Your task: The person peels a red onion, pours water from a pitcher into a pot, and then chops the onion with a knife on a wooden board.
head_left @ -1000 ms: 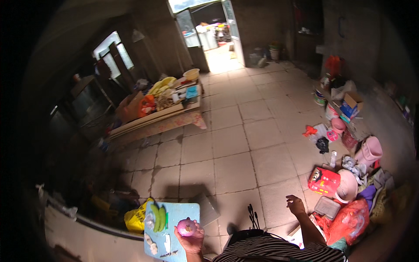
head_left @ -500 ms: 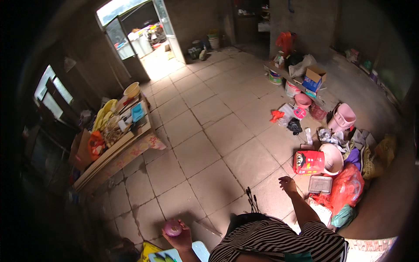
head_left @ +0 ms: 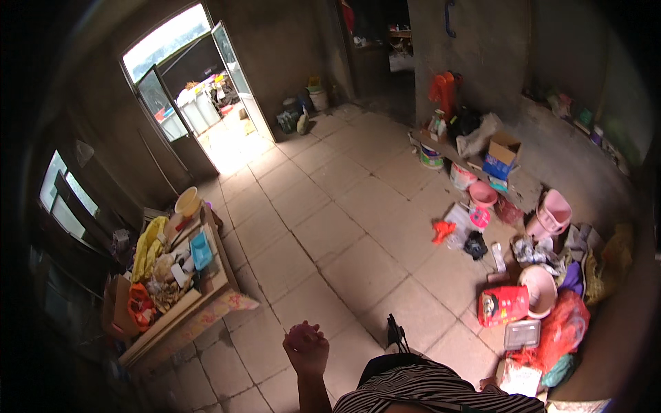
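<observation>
Raised in front of me, my left hand [head_left: 308,354] is closed around a round purple thing [head_left: 303,336] that looks like a red onion. The fingers wrap over it and cover part of it. Down at the lower edge, my right hand [head_left: 489,382] shows only in part beside my striped shirt [head_left: 427,385]. Its fingers are too small and dim to make out. Nearest to it lies a white flat box or sheet [head_left: 520,378], with a clear plastic container [head_left: 522,334] just beyond.
A red printed bag [head_left: 502,305], a pink bucket [head_left: 538,292] and a red plastic bag [head_left: 561,334] crowd the right side. A cluttered low table [head_left: 220,275] stands at left. Farther off are a cardboard box [head_left: 502,155], a pink basin [head_left: 483,194] and an open doorway [head_left: 234,148].
My left hand has risen and moved right with the round purple thing. My right hand has dropped toward the lower edge. The yellow bag and light-blue surface at lower left have left the view.
</observation>
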